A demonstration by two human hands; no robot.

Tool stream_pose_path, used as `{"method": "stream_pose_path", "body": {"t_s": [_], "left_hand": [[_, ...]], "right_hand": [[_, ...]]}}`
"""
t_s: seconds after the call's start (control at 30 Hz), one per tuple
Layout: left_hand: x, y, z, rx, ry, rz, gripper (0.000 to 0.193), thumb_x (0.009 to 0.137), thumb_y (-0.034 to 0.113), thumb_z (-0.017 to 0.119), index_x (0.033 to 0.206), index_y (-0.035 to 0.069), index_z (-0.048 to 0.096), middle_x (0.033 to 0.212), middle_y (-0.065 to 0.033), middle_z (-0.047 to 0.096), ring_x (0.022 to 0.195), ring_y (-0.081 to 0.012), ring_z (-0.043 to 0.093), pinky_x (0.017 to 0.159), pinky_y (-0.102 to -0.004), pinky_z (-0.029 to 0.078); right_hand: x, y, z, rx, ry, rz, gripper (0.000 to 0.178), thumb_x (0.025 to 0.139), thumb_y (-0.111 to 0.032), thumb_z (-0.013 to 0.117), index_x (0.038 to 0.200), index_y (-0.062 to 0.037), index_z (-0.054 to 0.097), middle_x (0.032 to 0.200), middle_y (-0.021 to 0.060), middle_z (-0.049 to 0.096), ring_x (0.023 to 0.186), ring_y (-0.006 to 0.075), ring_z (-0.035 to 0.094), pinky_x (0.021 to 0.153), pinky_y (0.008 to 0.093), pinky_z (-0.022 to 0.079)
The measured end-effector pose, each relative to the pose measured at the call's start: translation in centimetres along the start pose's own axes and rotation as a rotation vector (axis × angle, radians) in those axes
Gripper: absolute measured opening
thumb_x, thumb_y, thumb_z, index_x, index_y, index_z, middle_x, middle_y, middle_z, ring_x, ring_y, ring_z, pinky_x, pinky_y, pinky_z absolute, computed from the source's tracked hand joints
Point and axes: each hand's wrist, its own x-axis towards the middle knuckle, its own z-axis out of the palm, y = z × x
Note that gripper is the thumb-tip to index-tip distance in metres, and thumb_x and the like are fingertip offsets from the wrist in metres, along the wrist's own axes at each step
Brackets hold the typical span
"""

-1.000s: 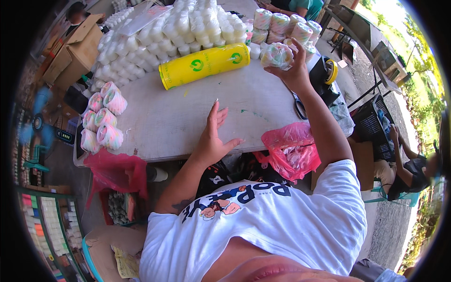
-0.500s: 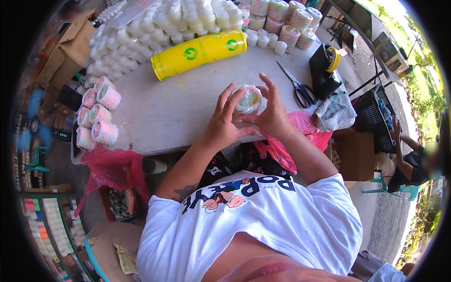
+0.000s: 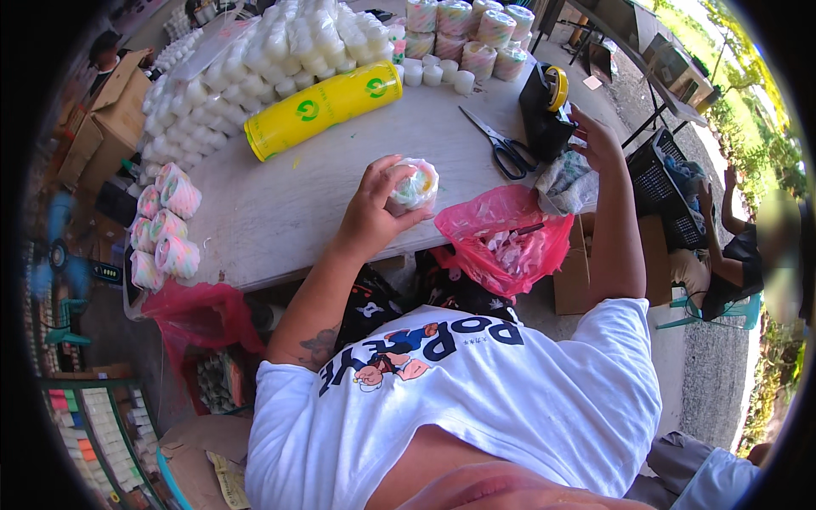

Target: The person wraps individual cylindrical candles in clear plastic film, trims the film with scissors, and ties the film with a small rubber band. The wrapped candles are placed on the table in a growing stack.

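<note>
In my left hand (image 3: 378, 204) is a small pastel roll (image 3: 416, 187) wrapped in clear plastic film, held above the table (image 3: 314, 195). My fingers curl round its left side, and its round end faces up. At the right, my right hand (image 3: 598, 143) reaches to the near end of a black tape dispenser (image 3: 544, 115). Its fingers look apart, close to the dispenser's edge; whether they touch any tape is too small to tell. A yellow tape roll (image 3: 556, 88) sits in the dispenser. Black-handled scissors (image 3: 500, 144) lie beside it, blades apart.
A yellow film roll (image 3: 323, 110) lies before a heap of white rolls (image 3: 255, 76). Pastel rolls stand at the back (image 3: 476, 34) and left (image 3: 166, 225). A grey cloth (image 3: 565, 183) and pink bag (image 3: 510, 246) are at the right edge. Another person (image 3: 731, 246) sits beyond.
My right hand has left the wrapped roll and moved right to the tape dispenser. The left hand alone now holds the roll. The view has shifted, and the pink bag shows more fully.
</note>
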Motion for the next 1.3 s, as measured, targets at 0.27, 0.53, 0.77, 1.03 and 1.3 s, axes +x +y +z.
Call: {"method": "stream_pose_path", "body": {"t_s": [0.27, 0.53, 0.77, 1.03, 1.3], "left_hand": [[-1.4, -1.1, 1.5, -0.179, 0.086, -0.050, 0.085, 0.066, 0.020, 0.084, 0.133, 0.008, 0.034, 0.131, -0.0174, 0.045, 0.117, -0.0317, 0.050, 0.095, -0.0401, 0.046], [-1.2, -1.5, 1.3, -0.224, 0.036, -0.189, 0.092, 0.066, 0.022, 0.085, 0.136, 0.003, 0.028, 0.128, -0.0198, 0.048, 0.115, -0.0295, 0.053, 0.096, -0.0384, 0.045], [-1.1, -0.4, 1.1, -0.082, 0.068, -0.193, 0.084, 0.057, 0.029, 0.090, 0.118, 0.002, 0.039, 0.111, -0.0174, 0.054, 0.100, -0.0272, 0.059, 0.084, -0.0380, 0.049], [-1.3, -1.0, 1.5, -0.025, 0.130, -0.063, 0.086, 0.056, 0.030, 0.090, 0.116, 0.001, 0.034, 0.107, -0.0213, 0.049, 0.095, -0.0385, 0.056, 0.080, -0.0420, 0.048], [-1.3, -0.9, 1.3, 0.043, 0.139, 0.008, 0.086, 0.056, 0.031, 0.090, 0.115, 0.000, 0.036, 0.108, -0.0215, 0.050, 0.098, -0.0355, 0.057, 0.083, -0.0396, 0.048]], "right_hand": [[-1.8, -0.1, -0.1, 0.037, -0.118, -0.199, 0.022, 0.081, -0.019, 0.072, 0.093, -0.0021, 0.067, 0.110, 0.0025, 0.059, 0.099, 0.0131, 0.052, 0.083, 0.0329, 0.042], [-4.4, 4.4, 1.1, -0.111, 0.072, -0.709, 0.013, 0.083, -0.012, 0.070, 0.086, 0.0003, 0.066, 0.124, 0.0073, 0.053, 0.109, 0.0132, 0.052, 0.092, 0.0283, 0.043], [-15.0, 1.8, 14.5, 0.275, -0.615, -0.423, 0.009, 0.085, -0.012, 0.068, 0.088, -0.0037, 0.067, 0.135, 0.0118, 0.046, 0.121, 0.0173, 0.046, 0.098, 0.0317, 0.037], [-14.9, 3.5, 19.6, 0.135, -0.634, -0.431, 0.016, 0.077, -0.006, 0.074, 0.091, -0.0069, 0.066, 0.144, 0.0155, 0.034, 0.130, 0.0216, 0.038, 0.102, 0.0344, 0.035], [-12.8, 2.2, 20.7, 0.209, -0.658, -0.050, 0.073, 0.069, -0.004, 0.079, 0.129, -0.0050, 0.038, 0.132, 0.0152, 0.037, 0.126, 0.0245, 0.038, 0.101, 0.0377, 0.036]]}}
